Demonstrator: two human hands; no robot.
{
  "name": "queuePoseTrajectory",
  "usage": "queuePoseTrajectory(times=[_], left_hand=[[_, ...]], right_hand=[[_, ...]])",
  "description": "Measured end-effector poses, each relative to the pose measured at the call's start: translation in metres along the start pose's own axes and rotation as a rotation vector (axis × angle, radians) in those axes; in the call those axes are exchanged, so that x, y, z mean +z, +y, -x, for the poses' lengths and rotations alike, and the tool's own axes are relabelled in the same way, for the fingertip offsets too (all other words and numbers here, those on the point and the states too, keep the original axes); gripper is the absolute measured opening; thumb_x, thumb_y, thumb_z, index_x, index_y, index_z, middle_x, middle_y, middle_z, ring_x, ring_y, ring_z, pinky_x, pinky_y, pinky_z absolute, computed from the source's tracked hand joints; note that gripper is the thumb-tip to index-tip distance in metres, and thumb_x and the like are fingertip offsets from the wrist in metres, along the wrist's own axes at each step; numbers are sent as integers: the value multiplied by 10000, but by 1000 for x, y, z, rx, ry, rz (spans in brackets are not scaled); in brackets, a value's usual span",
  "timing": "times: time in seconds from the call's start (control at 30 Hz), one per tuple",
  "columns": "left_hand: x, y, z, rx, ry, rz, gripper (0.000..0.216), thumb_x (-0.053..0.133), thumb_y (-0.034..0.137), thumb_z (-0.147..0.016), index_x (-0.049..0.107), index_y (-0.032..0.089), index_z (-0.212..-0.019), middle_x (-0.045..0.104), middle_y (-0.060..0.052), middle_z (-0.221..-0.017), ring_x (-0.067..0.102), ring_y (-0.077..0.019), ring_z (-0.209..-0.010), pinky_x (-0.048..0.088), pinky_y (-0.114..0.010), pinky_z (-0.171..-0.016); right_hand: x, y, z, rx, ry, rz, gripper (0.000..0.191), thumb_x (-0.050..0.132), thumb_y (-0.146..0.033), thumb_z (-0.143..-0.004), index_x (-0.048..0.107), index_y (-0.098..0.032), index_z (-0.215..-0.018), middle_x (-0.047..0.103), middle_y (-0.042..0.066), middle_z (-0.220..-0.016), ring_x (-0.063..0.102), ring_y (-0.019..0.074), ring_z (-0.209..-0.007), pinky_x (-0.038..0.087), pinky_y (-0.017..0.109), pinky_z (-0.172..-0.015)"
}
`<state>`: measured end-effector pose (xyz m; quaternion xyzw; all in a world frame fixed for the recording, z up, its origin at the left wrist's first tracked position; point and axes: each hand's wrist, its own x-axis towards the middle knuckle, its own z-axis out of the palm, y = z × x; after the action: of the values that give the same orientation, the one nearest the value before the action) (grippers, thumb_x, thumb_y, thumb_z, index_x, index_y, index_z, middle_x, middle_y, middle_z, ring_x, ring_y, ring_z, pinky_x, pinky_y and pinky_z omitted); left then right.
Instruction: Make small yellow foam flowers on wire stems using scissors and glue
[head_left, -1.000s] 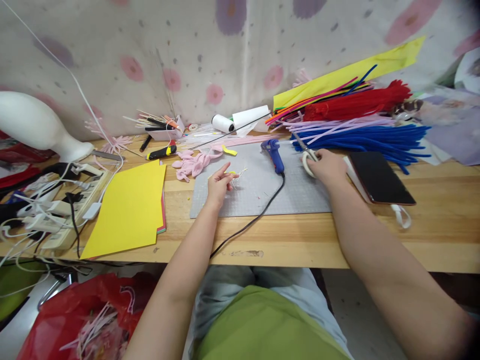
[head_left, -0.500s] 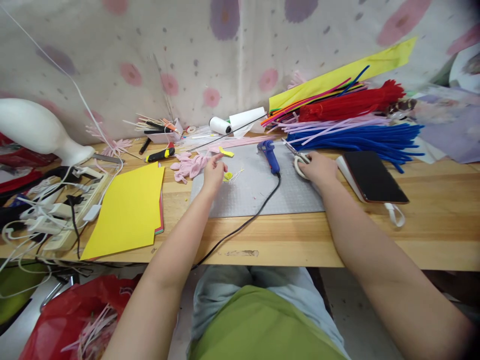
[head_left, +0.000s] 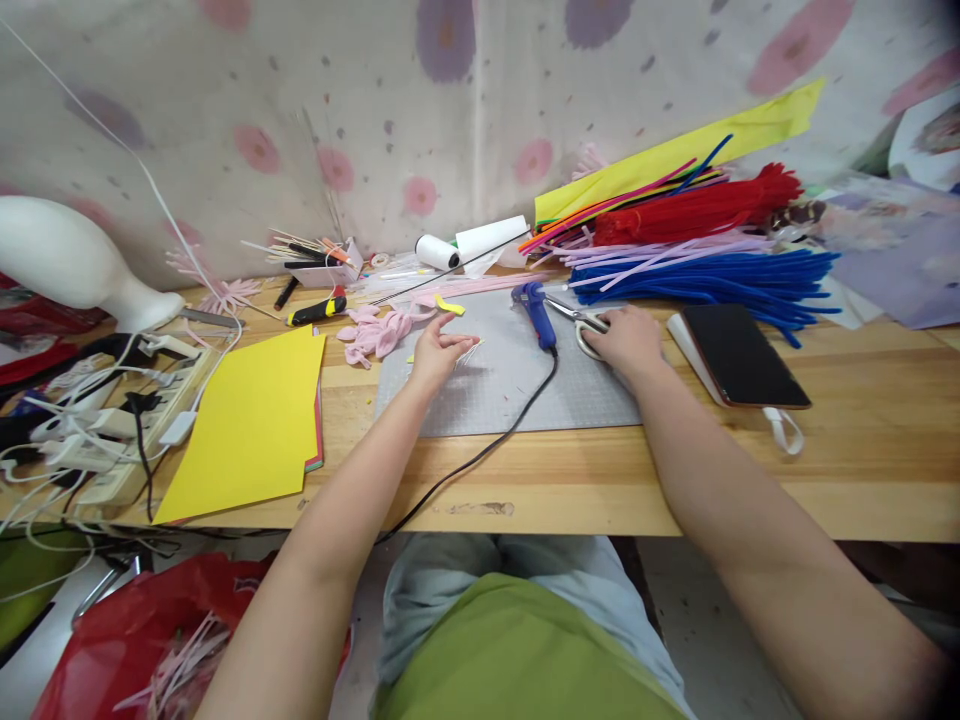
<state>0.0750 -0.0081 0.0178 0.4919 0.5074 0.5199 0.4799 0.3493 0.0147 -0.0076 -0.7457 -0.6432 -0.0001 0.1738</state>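
Observation:
My left hand (head_left: pixel 442 357) is above the grey cutting mat (head_left: pixel 480 405), thumb and fingers pinched on a small bunch of thin white stems (head_left: pixel 470 352). Just beyond those fingers lies a small yellow strip (head_left: pixel 448 306). Pink fuzzy petal-shaped pieces (head_left: pixel 377 333) are heaped left of the hand. My right hand (head_left: pixel 631 342) has its fingers closed round the handles of a pair of scissors (head_left: pixel 586 324), whose blades point left toward a blue glue gun (head_left: pixel 537 314) on the mat.
Bundles of blue (head_left: pixel 712 272) and red pipe cleaners (head_left: pixel 705 208) lie at the back right. A phone (head_left: pixel 742 353) is right of my right hand. Yellow sheets (head_left: pixel 244 425), a cabled power strip (head_left: pixel 176 395) and a utility knife (head_left: pixel 316 309) occupy the left. The glue gun's black cord (head_left: pixel 480 457) crosses the front edge.
My left hand has come nearer and closed on the white stems, away from the yellow strip. With my right hand, the scissors have shifted so that their blades lie by the glue gun.

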Motion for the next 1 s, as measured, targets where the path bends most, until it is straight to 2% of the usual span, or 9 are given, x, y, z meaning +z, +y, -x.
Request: queuePoseTrajectory(times=[0.13, 0.33, 0.47, 0.53, 0.6, 0.7, 0.87, 0.93, 1.0], left_hand=[[-1, 0, 4, -76, 17, 55, 646, 755, 157, -561, 498, 118, -1152, 707, -67, -751, 674, -178, -805, 460, -320, -832], [1, 7, 14, -152, -78, 206, 585, 680, 172, -687, 460, 143, -1228, 706, -47, -764, 664, -133, -743, 483, -323, -814], [2, 11, 18, -236, -124, 270, 541, 606, 130, -735, 449, 134, -1253, 697, -48, -779, 538, -50, -522, 488, -230, -613], [1, 11, 19, -262, -126, 269, 545, 582, 97, -734, 451, 133, -1262, 694, -56, -791, 438, -25, -461, 412, -172, -489], [0, 9, 18, -265, -138, 280, 583, 584, 90, -720, 445, 157, -1283, 692, -69, -843, 397, -21, -457, 352, -155, -435], [0, 7, 18, -232, -166, 305, 671, 609, 99, -687, 425, 237, -1318, 673, -75, -968, 396, -18, -476, 350, -156, -435], [3, 5, 20, -161, -194, 300, 751, 593, 115, -685, 359, 348, -1360, 636, -52, -1072, 386, -7, -463, 345, -156, -426], [5, 4, 21, -146, -205, 306, 765, 615, 130, -677, 355, 348, -1363, 628, -56, -1092, 387, -7, -460, 330, -159, -421], [7, 2, 21, -134, -207, 313, 776, 649, 146, -660, 369, 340, -1357, 622, -60, -1103, 392, -6, -461, 314, -165, -421]], right_hand=[[-6, 0, 1, 10, 101, -66, 419, 585, -444, -708, 646, -138, -988, 582, 169, -1005, 491, 307, -983, 373, 421, -796], [-22, -12, 5, -23, 293, -250, 360, 411, -471, -842, 625, -185, -804, 615, 127, -855, 532, 261, -849, 382, 375, -711], [-25, -26, 13, -68, 382, -332, 392, 308, -441, -895, 570, -201, -729, 586, 102, -765, 536, 219, -777, 381, 345, -701], [-26, -35, 21, -112, 391, -361, 393, 290, -433, -900, 545, -210, -701, 566, 87, -727, 530, 206, -749, 381, 335, -695], [-26, -46, 30, -170, 374, -404, 381, 308, -437, -890, 521, -217, -665, 551, 73, -694, 521, 197, -720, 381, 326, -685], [-20, -66, 41, -279, 259, -546, 337, 367, -434, -864, 525, -210, -667, 552, 54, -667, 511, 178, -676, 380, 311, -658], [-1, -98, 48, -362, -223, -882, 276, 452, -451, -820, 572, -204, -836, 596, 5, -707, 509, 133, -629, 386, 265, -593], [4, -108, 47, -395, -360, -960, 288, 465, -465, -811, 573, -204, -868, 615, 2, -754, 516, 120, -636, 396, 255, -588], [7, -116, 46, -414, -432, -1004, 276, 489, -459, -801, 568, -201, -857, 627, 4, -773, 517, 111, -632, 401, 250, -579]])
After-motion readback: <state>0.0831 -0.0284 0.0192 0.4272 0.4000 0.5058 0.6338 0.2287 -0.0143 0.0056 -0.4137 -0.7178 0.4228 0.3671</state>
